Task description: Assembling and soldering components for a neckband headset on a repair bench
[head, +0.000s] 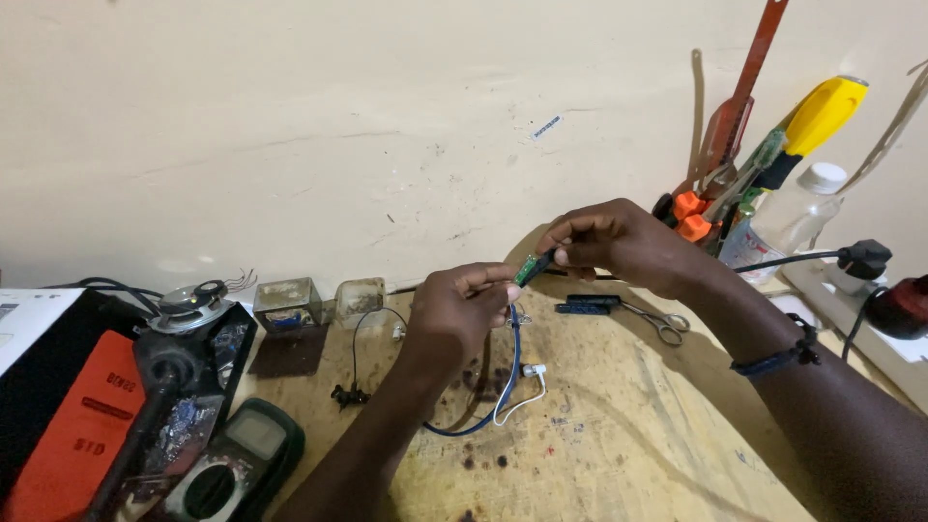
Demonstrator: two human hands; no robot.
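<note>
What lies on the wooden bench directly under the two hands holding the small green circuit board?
Under the left hand and right hand: a blue wire, a white wire and stained wooden bench. The left forearm hides part of it.

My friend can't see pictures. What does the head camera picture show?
Two bare hands hold a small green circuit board above a scuffed wooden workbench: left hand and right hand pinch opposite ends. Blue and white wires hang from it; scissors lie behind, a multimeter at left.

grey multimeter screen bottom left; labelled clear bottle far right.
</note>
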